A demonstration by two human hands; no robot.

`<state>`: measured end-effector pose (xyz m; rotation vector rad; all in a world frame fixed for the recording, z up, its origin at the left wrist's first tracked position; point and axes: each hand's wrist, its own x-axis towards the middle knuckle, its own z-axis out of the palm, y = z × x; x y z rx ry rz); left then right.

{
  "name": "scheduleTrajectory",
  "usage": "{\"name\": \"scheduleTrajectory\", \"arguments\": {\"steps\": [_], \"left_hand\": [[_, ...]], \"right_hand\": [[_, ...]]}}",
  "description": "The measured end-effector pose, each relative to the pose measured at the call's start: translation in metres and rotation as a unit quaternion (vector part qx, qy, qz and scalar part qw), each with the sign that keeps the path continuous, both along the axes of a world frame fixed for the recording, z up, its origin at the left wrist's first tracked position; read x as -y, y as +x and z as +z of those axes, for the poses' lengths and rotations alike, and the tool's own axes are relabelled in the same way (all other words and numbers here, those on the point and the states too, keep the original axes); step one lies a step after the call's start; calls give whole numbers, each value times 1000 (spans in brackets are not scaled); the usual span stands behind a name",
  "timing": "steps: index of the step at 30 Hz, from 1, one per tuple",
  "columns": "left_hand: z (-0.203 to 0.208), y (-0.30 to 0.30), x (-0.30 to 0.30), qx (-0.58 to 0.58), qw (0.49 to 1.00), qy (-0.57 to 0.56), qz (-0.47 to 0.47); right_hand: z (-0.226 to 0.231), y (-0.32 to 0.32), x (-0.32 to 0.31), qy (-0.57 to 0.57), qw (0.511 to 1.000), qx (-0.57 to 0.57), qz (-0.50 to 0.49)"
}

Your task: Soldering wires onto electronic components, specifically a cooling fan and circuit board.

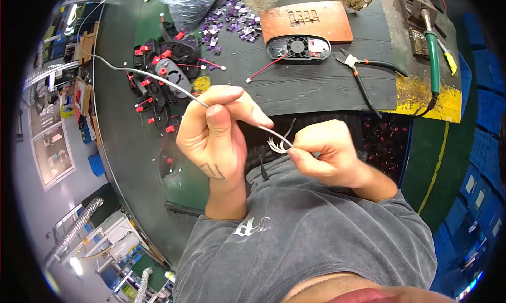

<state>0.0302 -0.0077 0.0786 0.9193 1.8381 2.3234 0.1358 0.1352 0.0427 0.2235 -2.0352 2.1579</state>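
A thin grey cable (153, 77) comes in from the far left and passes through my left hand (213, 139), where thumb and fingers close around it. From there it runs on to my right hand (329, 153), which pinches its end between thumb and curled forefinger. A small bunch of frayed white strands (276, 146) sticks out beside the right fingertips. Both hands are held in front of my body, over the near edge of the bench. The cable's very tip is hidden by the right fingers.
A black oval fan unit (299, 47) with a red lead leans on an orange block (337, 23). Open wire cutters (358, 66) and a green-handled soldering iron (433, 60) lie right. Black housings (171, 74), purple-and-white parts (234, 18) and a plastic bag (190, 5) lie left.
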Motion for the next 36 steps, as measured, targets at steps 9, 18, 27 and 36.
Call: {"name": "scheduleTrajectory", "arguments": {"steps": [9,18,27,36], "left_hand": [[10,-35,-8,-24,999,-38,-7],[-12,-54,-13,95,993,-17,-68],[-1,-51,0,121,978,-5,-168],[6,-51,4,175,930,-28,-322]], "right_hand": [[33,43,-160,266,862,-161,-400],[-19,50,-228,576,761,55,-293],[-53,29,-230,424,801,-27,-422],[-63,28,-228,229,850,-97,-463]]}}
